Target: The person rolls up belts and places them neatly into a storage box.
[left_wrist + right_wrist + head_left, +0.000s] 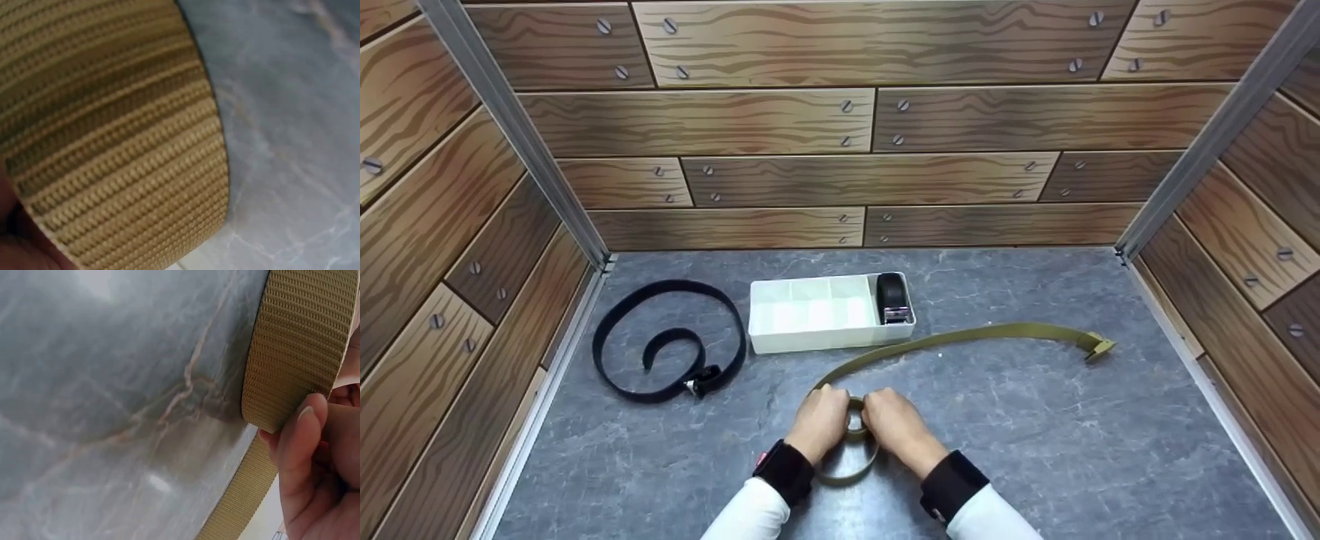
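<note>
An olive webbing belt (997,331) lies across the grey surface, with its buckle (1099,346) at the far right. Its near part bends into loops between my hands, a small ring above a wider curve. My left hand (821,421) grips the left side of the loops. On the other side my right hand (900,429) pinches the webbing; the right wrist view shows its thumb and fingers at the edge of the belt (301,343). Ribbed belt webbing (129,163) fills much of the left wrist view, hiding most of the left fingers.
Behind the hands stands a white divided box (825,341); a rolled black belt (892,289) with a metal buckle sits in its right compartment. To the left, a second black belt (671,285) lies loosely coiled. Wood-patterned walls (780,124) enclose the surface at back and sides.
</note>
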A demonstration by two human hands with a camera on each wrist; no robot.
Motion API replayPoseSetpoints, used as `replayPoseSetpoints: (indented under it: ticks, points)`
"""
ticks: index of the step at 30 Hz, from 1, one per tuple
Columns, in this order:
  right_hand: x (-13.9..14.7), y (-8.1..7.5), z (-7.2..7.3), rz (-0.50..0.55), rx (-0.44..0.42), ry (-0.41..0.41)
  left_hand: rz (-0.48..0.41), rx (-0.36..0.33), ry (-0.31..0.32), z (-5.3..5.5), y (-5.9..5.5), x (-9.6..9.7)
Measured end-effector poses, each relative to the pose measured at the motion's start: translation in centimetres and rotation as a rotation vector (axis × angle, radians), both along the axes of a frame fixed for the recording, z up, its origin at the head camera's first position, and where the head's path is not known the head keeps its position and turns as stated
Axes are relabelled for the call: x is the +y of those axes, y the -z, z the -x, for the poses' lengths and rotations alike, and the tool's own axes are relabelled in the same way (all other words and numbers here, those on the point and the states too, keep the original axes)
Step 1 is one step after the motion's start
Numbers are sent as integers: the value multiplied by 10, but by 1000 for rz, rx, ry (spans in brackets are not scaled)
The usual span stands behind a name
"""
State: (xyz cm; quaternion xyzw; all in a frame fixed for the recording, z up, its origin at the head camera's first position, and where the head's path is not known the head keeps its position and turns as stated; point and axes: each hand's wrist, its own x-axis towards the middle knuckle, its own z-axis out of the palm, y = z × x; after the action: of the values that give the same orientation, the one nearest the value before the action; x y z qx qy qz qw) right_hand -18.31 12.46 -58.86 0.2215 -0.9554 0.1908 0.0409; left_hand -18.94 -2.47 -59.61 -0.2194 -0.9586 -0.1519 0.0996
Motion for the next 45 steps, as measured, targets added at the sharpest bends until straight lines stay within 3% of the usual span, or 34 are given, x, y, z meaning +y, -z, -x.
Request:
replayPoseSetpoints:
  ticks: [8, 12, 16, 19, 24, 28, 31, 39, 42, 45]
  points:
    - [-2, 1, 3, -1, 26, -24, 0, 9, 12, 2, -3, -1]
    - [-4, 0, 0, 26, -3, 28, -9, -9, 3, 1, -3, -1]
    - [-5, -1, -3, 78, -78, 118, -19, -33, -17, 2, -3, 0]
    - [-5, -2, -3, 113, -135, 143, -33, -57, -42, 3, -3, 0]
    - [-1, -2, 5, 59, -129, 26, -32, -65, -65, 2, -4, -1]
    - [3, -2, 12, 0, -42, -120, -30, -56, -52, 0, -6, -3]
    - [3, 0, 14, 1, -13, -167, -26, -56, -32, -1, -7, -4]
    - [0, 2, 8, 58, -84, -92, -16, -80, -22, -1, -6, -6]
    - [2, 1, 9, 62, -100, -147, -20, -65, -10, -2, -5, -6]
    - [9, -4, 16, 107, -235, -225, -11, -48, 8, -3, -4, -6]
